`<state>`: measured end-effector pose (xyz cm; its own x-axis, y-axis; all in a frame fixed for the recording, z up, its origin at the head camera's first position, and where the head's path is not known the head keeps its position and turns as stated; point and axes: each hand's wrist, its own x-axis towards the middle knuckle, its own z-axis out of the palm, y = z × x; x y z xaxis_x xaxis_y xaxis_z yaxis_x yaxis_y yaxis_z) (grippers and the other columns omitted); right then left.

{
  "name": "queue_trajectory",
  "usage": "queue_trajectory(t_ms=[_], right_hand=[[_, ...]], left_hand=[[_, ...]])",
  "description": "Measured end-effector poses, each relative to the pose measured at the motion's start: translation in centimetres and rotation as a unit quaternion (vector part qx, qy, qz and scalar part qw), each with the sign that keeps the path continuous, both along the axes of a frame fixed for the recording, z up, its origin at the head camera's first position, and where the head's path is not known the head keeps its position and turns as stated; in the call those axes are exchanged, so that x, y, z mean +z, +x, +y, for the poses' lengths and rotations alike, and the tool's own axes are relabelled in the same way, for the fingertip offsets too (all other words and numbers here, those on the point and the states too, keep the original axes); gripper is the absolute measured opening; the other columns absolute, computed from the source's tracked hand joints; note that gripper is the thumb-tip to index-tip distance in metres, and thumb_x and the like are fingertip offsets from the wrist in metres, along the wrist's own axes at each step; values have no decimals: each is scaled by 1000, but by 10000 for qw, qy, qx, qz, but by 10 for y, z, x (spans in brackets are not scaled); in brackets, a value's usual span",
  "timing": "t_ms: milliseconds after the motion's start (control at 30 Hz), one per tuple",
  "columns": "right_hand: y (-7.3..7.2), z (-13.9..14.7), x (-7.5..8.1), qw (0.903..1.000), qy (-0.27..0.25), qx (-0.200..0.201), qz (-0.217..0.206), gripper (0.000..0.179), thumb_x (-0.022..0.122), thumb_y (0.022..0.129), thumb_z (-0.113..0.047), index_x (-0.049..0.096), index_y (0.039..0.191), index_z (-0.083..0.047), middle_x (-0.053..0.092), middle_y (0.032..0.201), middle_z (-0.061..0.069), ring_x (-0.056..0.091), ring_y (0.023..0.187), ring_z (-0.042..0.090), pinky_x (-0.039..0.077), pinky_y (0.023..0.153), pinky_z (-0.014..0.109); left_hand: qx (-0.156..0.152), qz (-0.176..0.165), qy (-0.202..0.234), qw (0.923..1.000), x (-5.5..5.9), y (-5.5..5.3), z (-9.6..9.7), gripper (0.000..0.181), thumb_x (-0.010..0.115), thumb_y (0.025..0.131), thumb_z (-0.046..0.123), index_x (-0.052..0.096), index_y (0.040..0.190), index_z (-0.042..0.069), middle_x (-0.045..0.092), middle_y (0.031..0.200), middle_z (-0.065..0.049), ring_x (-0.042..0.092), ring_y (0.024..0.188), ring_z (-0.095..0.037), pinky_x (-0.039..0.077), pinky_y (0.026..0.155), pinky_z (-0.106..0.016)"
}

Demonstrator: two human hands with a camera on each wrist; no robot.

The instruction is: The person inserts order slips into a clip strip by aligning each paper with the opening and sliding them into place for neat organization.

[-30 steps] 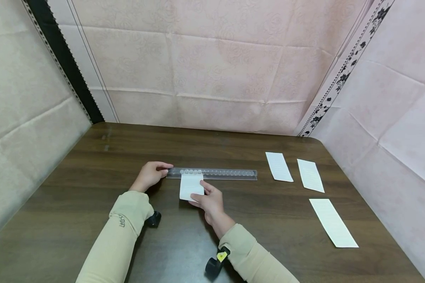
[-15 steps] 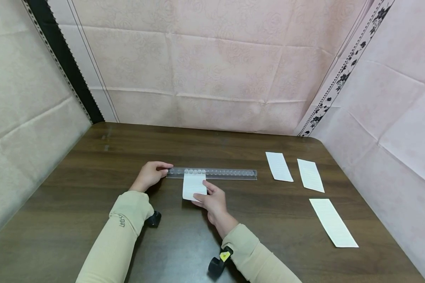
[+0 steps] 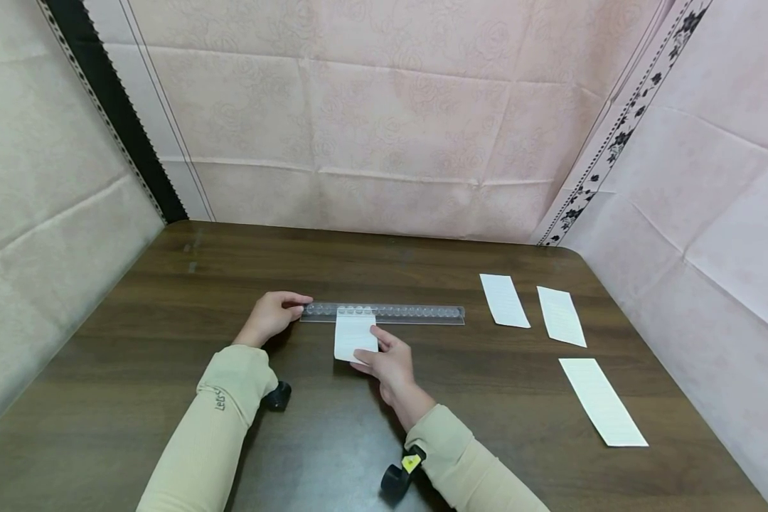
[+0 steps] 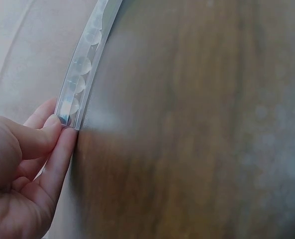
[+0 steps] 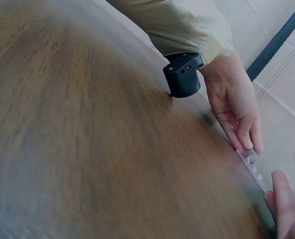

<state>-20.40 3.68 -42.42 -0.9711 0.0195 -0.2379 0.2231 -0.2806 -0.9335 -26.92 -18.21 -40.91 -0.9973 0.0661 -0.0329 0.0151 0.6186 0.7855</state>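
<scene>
A clear plastic ruler [image 3: 416, 313] with a row of round shapes along it lies crosswise in the head view. My left hand [image 3: 270, 317] pinches its left end between thumb and fingers; the left wrist view shows the thumb on the ruler's end [image 4: 67, 117]. With my right hand [image 3: 389, 364] I hold a white slip of paper [image 3: 353, 338] by its lower right side, thumb on top. The slip's far end overlaps the ruler, and the ruler's round shapes show across it. In the right wrist view my right fingers [image 5: 282, 199] appear at the lower right, near the ruler.
Three more white paper slips lie on the right of the brown wooden table [image 3: 281, 455]: one slip [image 3: 505, 301] farther back, a second slip [image 3: 561, 317] beside it, and a longer slip [image 3: 603, 403] nearer. Patterned pale cloth [image 3: 384, 128] stands behind and at both sides.
My right hand has slid the paper slip a little to the right along the ruler. My left hand and the ruler have stayed in place.
</scene>
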Motion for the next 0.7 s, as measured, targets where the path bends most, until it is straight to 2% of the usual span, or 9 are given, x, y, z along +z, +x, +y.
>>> queue_trajectory(t_ms=[700], right_hand=[[-2,12,-1,9999,128,-24,-53,58,59,77,22,45,132,9,47,128,30,60,86,24,54,69,38]], left_hand=[[7,-30,15,10000,1,1,0,27,55,93,7,65,118,7,56,124,-17,48,114,-33,36,96,-50]])
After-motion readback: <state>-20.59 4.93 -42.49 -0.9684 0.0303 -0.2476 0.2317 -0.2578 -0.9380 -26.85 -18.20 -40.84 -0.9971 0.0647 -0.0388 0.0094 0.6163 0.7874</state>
